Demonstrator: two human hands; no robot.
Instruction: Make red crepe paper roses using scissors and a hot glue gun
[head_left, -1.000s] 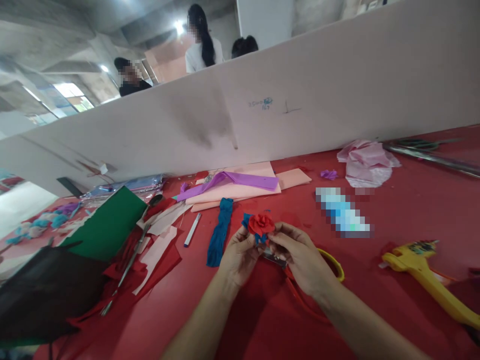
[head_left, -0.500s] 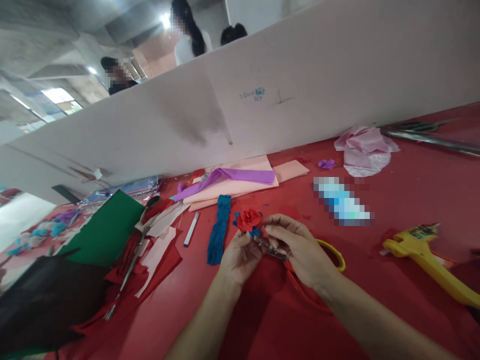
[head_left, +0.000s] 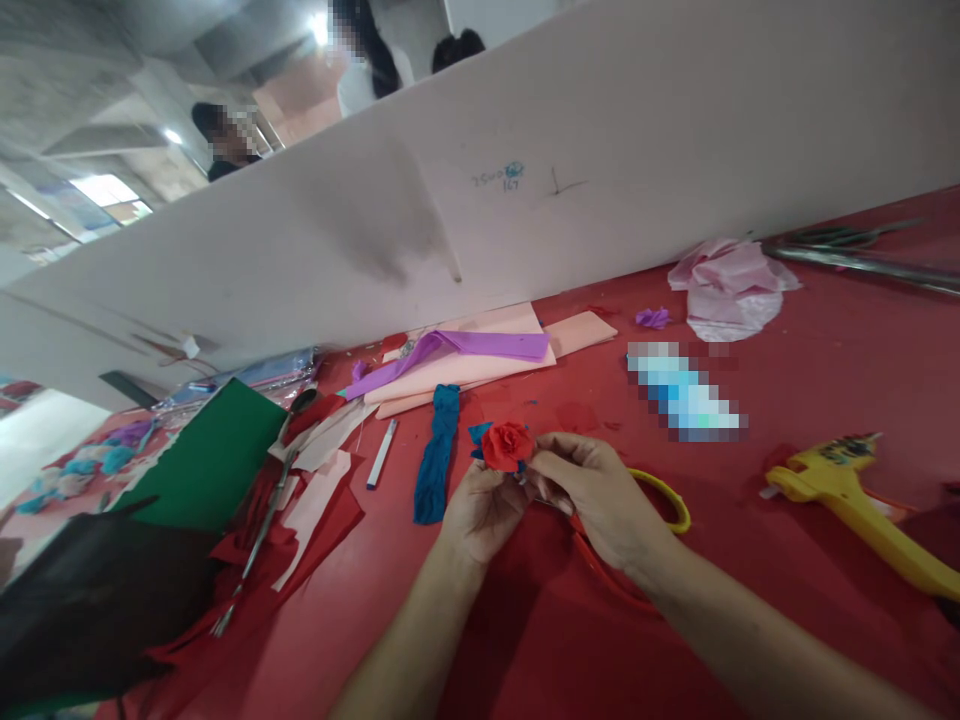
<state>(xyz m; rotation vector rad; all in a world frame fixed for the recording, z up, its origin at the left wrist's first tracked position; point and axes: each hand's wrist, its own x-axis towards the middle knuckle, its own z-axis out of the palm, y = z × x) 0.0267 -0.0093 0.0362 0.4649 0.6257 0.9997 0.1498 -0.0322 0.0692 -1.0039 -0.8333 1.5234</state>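
A red paper flower (head_left: 507,446) with blue pieces around its base is held up between my hands, over the red table. My left hand (head_left: 486,510) is closed around its underside from the left. From the right, the fingers of my right hand (head_left: 589,485) pinch at the flower's lower edge. Under my right hand lies a pair of scissors with a yellow and red handle (head_left: 664,495), partly hidden by the hand. To the left of the flower is a strip of blue crepe paper (head_left: 437,455).
A white marker (head_left: 382,453), peach paper with a purple strip (head_left: 487,345), a green sheet (head_left: 210,450) and red scraps lie to the left and behind. On the right are a yellow glue gun (head_left: 840,490) and pink tissue (head_left: 731,285). A white partition (head_left: 600,150) borders the table's back.
The flower has tipped and shifted slightly right and down. My right fingers have drawn in closer against it. The view has moved a little.
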